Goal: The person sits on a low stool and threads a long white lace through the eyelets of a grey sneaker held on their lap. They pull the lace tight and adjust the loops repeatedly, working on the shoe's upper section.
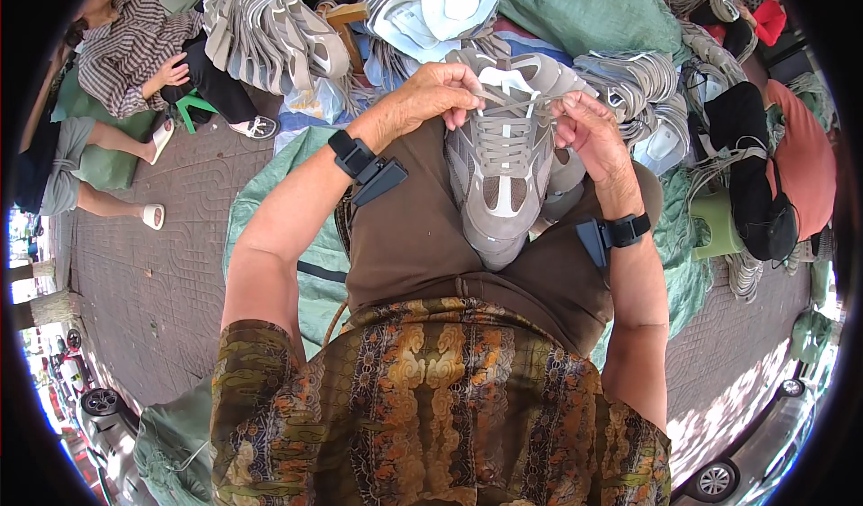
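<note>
A grey sneaker (502,202) lies between my thighs, its toe toward me and its laced front facing up. At its collar end, my left hand (430,100) pinches one end of the grey shoelace (511,104). My right hand (589,130) pinches the other side of the lace, and the strands cross between my hands. Whether a knot is formed there I cannot tell. Part of another grey shoe (564,175) shows beside the sneaker, below my right hand. White lining (506,81) is visible inside the collar.
Bundled grey shoe uppers (274,25) are heaped at the far left, with more stacks (629,84) at the far right. Green sacking (593,7) lies beyond. A seated person in a checked shirt (126,61) is at left; another person's pink-clad leg (800,160) is at right.
</note>
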`<state>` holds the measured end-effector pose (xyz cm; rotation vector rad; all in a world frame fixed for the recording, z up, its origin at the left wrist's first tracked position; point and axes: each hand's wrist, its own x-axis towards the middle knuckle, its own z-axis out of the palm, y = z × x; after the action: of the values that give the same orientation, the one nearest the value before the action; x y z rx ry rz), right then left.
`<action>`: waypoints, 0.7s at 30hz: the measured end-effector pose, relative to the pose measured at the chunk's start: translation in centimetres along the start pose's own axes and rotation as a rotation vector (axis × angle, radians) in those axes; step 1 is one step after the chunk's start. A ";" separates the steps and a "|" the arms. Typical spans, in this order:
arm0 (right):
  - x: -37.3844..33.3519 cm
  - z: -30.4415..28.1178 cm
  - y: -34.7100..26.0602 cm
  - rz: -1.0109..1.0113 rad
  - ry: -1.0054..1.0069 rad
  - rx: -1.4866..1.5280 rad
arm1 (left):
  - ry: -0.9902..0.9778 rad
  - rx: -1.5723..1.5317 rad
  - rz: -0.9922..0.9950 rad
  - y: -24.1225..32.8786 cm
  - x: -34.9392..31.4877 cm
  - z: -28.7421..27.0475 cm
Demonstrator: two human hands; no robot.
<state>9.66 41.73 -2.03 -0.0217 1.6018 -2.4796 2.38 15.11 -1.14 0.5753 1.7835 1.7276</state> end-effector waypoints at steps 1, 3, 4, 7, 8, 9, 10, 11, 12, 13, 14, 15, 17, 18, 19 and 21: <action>0.0 0.0 0.1 0.000 -0.001 -0.005 | -0.018 0.021 -0.001 -0.1 0.0 -0.3; -0.2 0.0 0.2 0.000 -0.004 -0.014 | -0.024 0.042 0.002 -0.1 -0.3 -0.6; -0.2 0.0 0.3 -0.002 -0.009 -0.017 | -0.014 0.042 0.005 0.1 -0.5 -0.4; -0.5 0.2 0.2 -0.009 -0.043 -0.028 | 0.018 0.060 -0.006 0.1 -0.8 -0.6; -0.5 0.4 0.2 -0.012 -0.064 -0.032 | 0.027 0.069 -0.012 0.1 -0.8 -0.6; -0.6 0.6 0.1 -0.015 -0.086 -0.037 | 0.029 0.092 0.002 0.1 -0.9 -0.5; -0.6 0.7 0.1 -0.012 -0.090 -0.042 | 0.030 0.114 0.013 0.3 -1.1 -0.2; -0.6 0.7 0.0 -0.008 -0.095 -0.047 | 0.032 0.136 0.026 0.5 -1.3 0.1; -0.6 0.8 0.1 -0.004 -0.099 -0.052 | 0.024 0.173 0.052 0.6 -1.3 0.5; -0.5 0.8 0.1 -0.006 -0.101 -0.047 | 0.021 0.211 0.079 0.8 -1.4 1.0; -0.5 0.9 0.1 -0.007 -0.102 -0.043 | 0.018 0.248 0.105 1.0 -1.4 1.6; -0.4 0.9 0.2 -0.008 -0.104 -0.038 | 0.022 0.302 0.184 1.3 -1.6 2.3; -0.3 0.5 0.2 -0.004 -0.093 -0.024 | 0.039 0.338 0.208 1.6 -1.8 2.2; -0.3 0.3 0.3 -0.003 -0.087 -0.017 | 0.047 0.357 0.219 1.7 -1.8 2.1; -0.3 0.3 0.4 -0.003 -0.076 -0.025 | 0.083 0.403 0.193 1.8 -1.9 1.5; -0.5 0.2 0.5 -0.003 -0.054 -0.039 | 0.100 0.385 0.103 1.5 -2.8 0.8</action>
<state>10.28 41.48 -2.35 -0.0954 1.6297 -2.4279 4.88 13.92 0.64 0.7613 2.2138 1.5052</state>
